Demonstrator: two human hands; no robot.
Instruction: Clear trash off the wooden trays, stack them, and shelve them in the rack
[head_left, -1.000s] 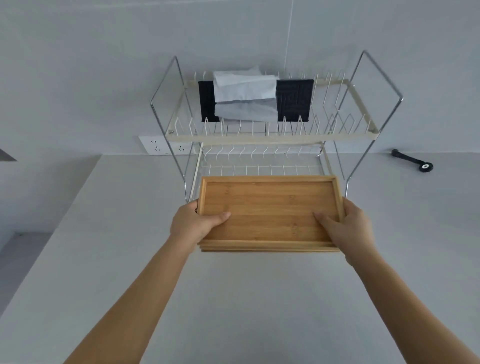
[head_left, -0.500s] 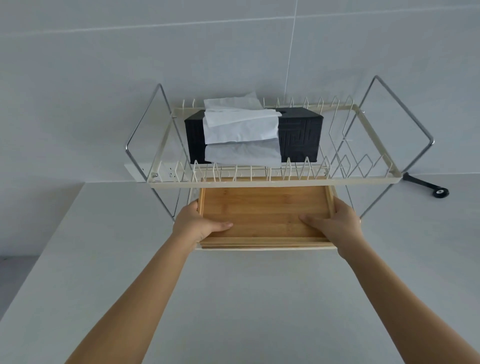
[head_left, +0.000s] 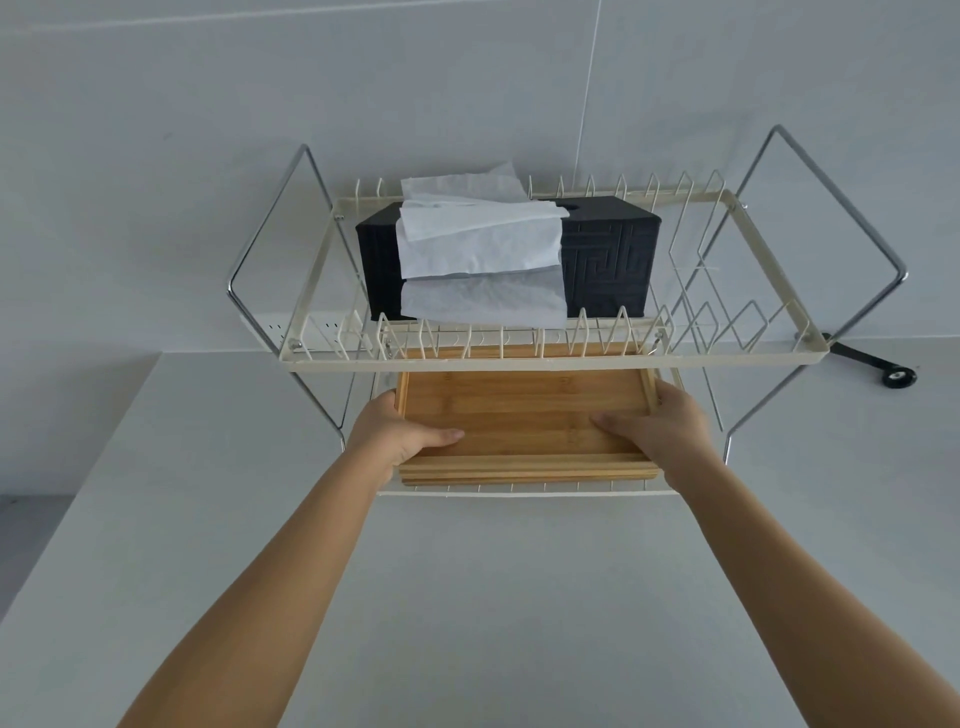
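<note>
The stack of wooden trays (head_left: 524, 415), a second ago held in front of the rack (head_left: 550, 358), now sits pushed into its lower tier at frame centre, under the black tissue box (head_left: 608, 254). The left hand (head_left: 400, 431) and right hand (head_left: 660, 423) still clasp the stack's near corners, thumbs on top. Shelving looks nearly complete; only letting go seems left. The tabletop (head_left: 467, 597) below shows no trash.

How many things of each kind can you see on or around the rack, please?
Rack: 1
Wooden trays, stacked: at least 2; exact count unclear
Tissue box: 1
Tissues: count unclear
Black tool: 1
Hands: 2, left and right
Total: at least 7, tissues aside
</note>
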